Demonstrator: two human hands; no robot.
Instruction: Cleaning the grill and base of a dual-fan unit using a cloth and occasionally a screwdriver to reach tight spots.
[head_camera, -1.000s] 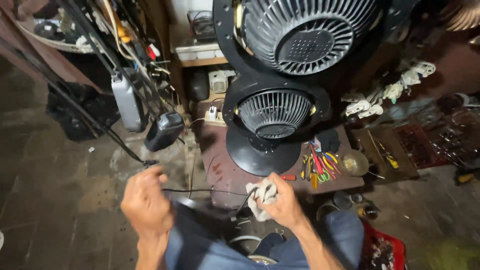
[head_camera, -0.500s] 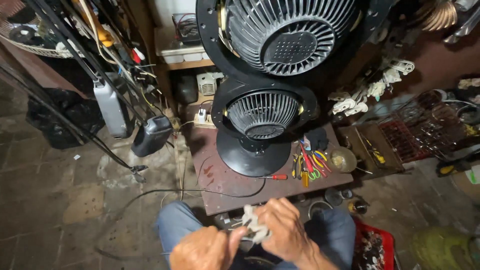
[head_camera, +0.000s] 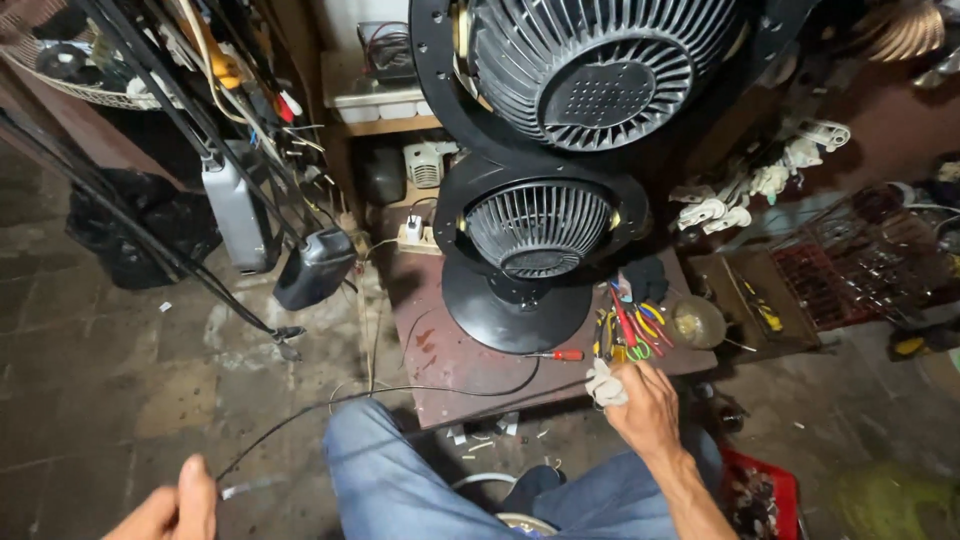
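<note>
Your arms are bare from the wrist up as far as the view shows: no sleeves, no watch, no gloves. Your right hand (head_camera: 648, 402) shows its back, with the forearm running down behind it to the lower edge. Your left hand (head_camera: 172, 508) is only partly in view, thumb uppermost. Between the two hands, your legs are in faded blue jeans (head_camera: 400, 480), creased at the knee.

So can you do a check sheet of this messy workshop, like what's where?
Surface: brown low table, stained.
Job's things: pale rag in the right hand; black cord runs from the left hand to the table.
Clutter: screwdriver, coloured pliers, bowl.
Grippers: both closed on their things.
Cables: power strip by the black fan.
Surroundings: shelf, crates, dirty floor.
</note>
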